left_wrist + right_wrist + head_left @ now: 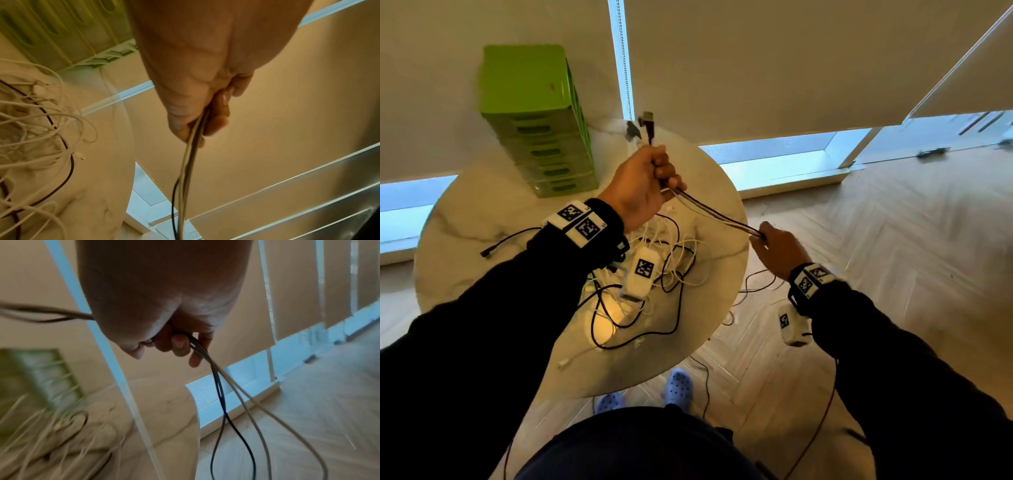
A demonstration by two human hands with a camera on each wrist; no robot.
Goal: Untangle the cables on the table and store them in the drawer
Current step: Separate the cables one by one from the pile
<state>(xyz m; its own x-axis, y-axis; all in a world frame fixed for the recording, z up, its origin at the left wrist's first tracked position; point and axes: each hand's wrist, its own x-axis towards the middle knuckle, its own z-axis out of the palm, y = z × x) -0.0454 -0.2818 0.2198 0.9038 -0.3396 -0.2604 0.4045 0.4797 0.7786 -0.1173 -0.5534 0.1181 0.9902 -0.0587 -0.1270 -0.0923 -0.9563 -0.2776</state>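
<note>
My left hand is raised over the round table and grips a bundle of black and white cables, whose plug ends stick up above the fist. The bundle stretches taut down to my right hand, which pinches it just off the table's right edge. The left wrist view shows the cables leaving my closed fingers. Below my right hand the cables hang in loops toward the floor. A tangle of white and black cables lies mid-table. The green drawer unit stands at the table's back left.
A lone black cable end lies on the table's left side. Thin cables trail over the wooden floor by my blue shoes. Roller blinds and a window sill run behind the table.
</note>
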